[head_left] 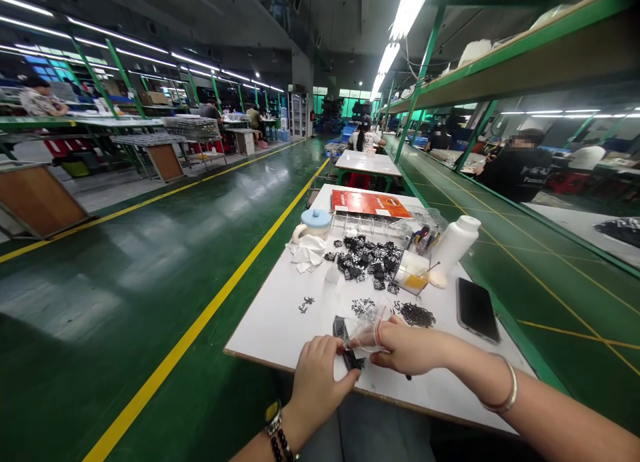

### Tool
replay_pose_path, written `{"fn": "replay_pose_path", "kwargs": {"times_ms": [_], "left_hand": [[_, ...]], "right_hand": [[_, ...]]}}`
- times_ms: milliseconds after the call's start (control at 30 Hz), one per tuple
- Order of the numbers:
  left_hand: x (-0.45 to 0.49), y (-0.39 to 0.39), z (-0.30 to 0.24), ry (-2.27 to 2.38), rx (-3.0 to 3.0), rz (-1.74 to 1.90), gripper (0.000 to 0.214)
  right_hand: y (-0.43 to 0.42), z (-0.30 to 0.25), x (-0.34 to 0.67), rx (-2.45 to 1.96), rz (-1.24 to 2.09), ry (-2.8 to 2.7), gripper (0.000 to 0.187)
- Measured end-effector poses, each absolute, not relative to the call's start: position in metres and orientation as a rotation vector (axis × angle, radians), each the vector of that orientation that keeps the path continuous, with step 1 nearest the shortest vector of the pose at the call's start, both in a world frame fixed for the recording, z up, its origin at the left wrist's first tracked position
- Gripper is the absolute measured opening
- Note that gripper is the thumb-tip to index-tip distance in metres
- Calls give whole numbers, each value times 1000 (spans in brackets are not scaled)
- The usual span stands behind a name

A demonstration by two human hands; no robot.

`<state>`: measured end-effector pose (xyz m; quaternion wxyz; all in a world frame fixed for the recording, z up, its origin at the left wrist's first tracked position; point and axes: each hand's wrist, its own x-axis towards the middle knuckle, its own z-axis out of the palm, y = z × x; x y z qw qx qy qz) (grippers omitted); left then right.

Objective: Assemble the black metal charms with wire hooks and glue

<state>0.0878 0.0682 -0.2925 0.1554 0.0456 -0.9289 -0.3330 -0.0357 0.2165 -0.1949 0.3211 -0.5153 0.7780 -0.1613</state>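
Note:
Near the front edge of the white table (270,322), my left hand (320,372) has its fingers curled against a small black part (354,360), thumb on the near side. My right hand (413,345) pinches a clear plastic zip bag (367,332) with a red line at its mouth. The bag overlaps the black part, and some fingertips are hidden behind it. Just beyond lie small black-and-white bits (363,307). A pile of thin black pieces (415,314) sits past my right hand, and a few loose black pieces (306,305) lie farther left.
A heap of black packets (373,259) covers the table's middle. Behind are a blue-lidded cup (316,219), white cloth (307,253) and orange-red box (370,203). A white bottle (456,245), tool holder (413,273) and phone (477,309) stand or lie to the right. Other people sit at distant tables.

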Motion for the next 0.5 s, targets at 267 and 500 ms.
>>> {"fn": "replay_pose_path", "kwargs": {"times_ms": [267, 500], "left_hand": [[91, 69, -298, -2622, 104, -874, 11], [85, 63, -311, -2545, 10, -728, 8]], "right_hand": [[219, -194, -36, -1262, -448, 2148, 15], [232, -163, -45, -1222, -423, 2252, 29]]}}
